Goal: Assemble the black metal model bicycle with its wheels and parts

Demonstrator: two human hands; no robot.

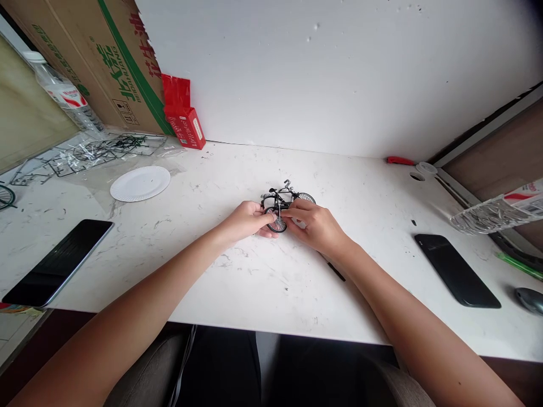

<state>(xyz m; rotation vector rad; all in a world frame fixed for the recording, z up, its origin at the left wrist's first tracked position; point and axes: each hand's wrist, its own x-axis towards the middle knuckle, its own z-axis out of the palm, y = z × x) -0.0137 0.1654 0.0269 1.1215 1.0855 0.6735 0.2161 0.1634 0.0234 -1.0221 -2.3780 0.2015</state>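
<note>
Near the middle of the table, a small black model bicycle is held between my two hands. Its saddle and handlebars point up and away from me. My left hand pinches the wheel nearest me, thumb on the rim and other fingers behind it. From the other side, the fingers of my right hand close on the frame beside that wheel, and they partly cover the far wheel. Whether a small part sits between the right fingertips cannot be made out. A thin black strip lies under my right forearm.
At left are a white paper plate, plastic sprues, a phone, a bottle, a red box and a carton. At right are a black phone, a mouse, another bottle and a red cutter.
</note>
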